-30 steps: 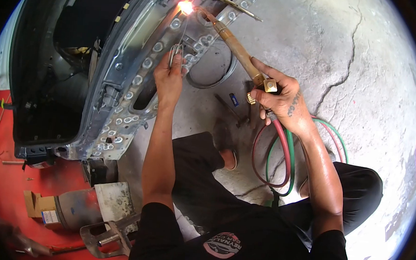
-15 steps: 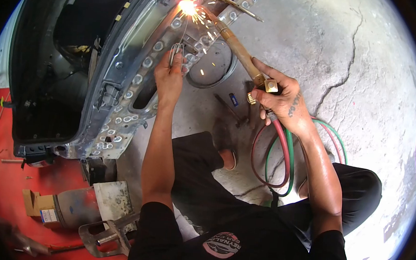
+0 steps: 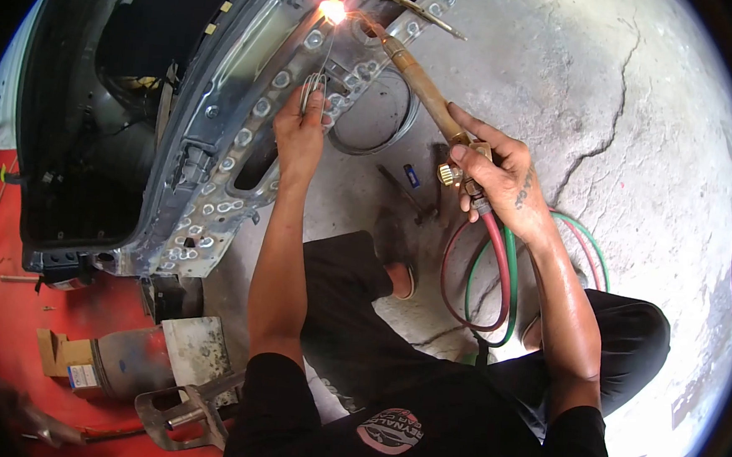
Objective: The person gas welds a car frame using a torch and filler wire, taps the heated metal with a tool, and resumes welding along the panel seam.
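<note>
Torch (image 3: 420, 91) in hand, you have it at the middle of the scene, slanting far and left toward a metal car panel (image 3: 243, 137). Nearest you is your own black shirt (image 3: 454, 427), with your bent legs beyond it. At near left, a metal bracket (image 3: 188, 417) lies beside a pale, stained block (image 3: 198, 348), a grey cylinder (image 3: 133, 363) and a cardboard box (image 3: 65, 354) on a red surface (image 3: 21, 312). A red hose (image 3: 494, 236) and a green hose (image 3: 513, 296) loop over the concrete floor (image 3: 677, 206) below the torch.

Your right grip (image 3: 507, 180) is closed around the torch's valve end, thumb on top. Farther left, your left grip (image 3: 299, 136) pinches a folded bundle of thin wire (image 3: 310, 83), one strand running far toward the glow. Between your hands, a blue item (image 3: 411, 176) lies on the floor near a dark tool (image 3: 402, 187), with a wire coil (image 3: 377, 150) just beyond.

Farthest, the bright glow (image 3: 332, 11) sits at the panel, left of the torch's tip, and a thin rod (image 3: 421, 14) sticks out to its right.
</note>
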`<state>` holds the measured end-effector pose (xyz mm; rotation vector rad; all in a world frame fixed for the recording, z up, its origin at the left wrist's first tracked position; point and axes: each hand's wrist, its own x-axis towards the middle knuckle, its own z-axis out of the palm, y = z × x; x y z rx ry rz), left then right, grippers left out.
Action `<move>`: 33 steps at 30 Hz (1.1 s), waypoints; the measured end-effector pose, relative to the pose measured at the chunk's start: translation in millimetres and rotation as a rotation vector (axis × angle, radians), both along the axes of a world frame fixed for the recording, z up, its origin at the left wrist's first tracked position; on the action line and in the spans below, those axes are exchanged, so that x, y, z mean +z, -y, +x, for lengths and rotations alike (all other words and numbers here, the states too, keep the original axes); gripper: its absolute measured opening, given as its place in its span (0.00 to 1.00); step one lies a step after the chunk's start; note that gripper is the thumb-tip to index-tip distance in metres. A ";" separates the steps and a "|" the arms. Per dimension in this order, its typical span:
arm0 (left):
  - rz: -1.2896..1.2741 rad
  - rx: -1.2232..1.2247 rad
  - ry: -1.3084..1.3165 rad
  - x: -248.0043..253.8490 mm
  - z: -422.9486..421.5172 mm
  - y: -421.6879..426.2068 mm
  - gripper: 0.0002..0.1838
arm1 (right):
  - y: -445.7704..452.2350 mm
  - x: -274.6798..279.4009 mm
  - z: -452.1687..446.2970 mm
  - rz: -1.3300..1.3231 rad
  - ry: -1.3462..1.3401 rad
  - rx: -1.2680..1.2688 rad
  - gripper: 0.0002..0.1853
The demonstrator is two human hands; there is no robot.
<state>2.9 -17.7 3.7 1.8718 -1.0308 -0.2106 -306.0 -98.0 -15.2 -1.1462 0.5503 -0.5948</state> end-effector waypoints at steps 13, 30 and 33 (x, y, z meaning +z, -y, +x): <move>0.004 0.007 0.002 1.7 -2.5 -0.1 0.14 | -0.1 1.8 0.0 -0.012 -0.011 0.003 0.32; 0.010 0.004 0.041 -1.6 4.5 1.8 0.13 | 0.9 -0.9 0.3 -0.006 0.020 -0.004 0.33; 0.003 0.007 0.021 -0.8 2.6 1.8 0.13 | 0.7 -0.3 0.7 -0.004 0.017 0.000 0.34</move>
